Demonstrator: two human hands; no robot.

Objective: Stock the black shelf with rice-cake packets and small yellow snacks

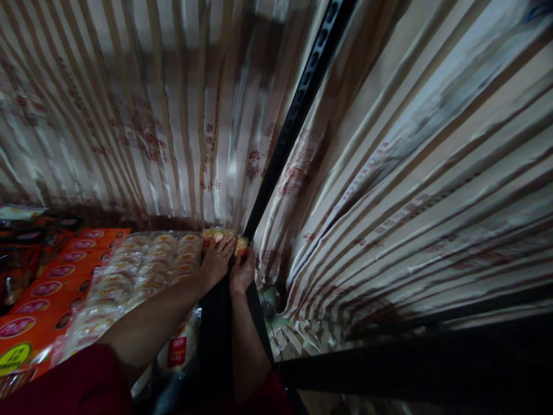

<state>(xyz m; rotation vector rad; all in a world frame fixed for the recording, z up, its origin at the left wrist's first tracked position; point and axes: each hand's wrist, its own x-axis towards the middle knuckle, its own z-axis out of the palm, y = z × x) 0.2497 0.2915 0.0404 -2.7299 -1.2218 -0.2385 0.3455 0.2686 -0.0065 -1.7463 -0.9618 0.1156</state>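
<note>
At the far end of a dark shelf, beside the black post, small yellow packets [219, 232] stand in a row. My left hand [216, 259] rests on them from above, its fingers stretched out over their front. Just to its right, my right hand [243, 271] has bent fingers closed at the lower edge of the end yellow packet [241, 246]. Part of that grip is hidden by the hand itself. Dim light leaves the print on the packets unreadable.
Rows of clear-wrapped round pastries [155, 256] lie left of my hands, with orange packages [64, 268] beyond them. A slotted black post [298, 104] rises by the shelf corner. Pleated printed sheeting [173, 115] hangs behind and to the right. A dark beam [389, 363] runs lower right.
</note>
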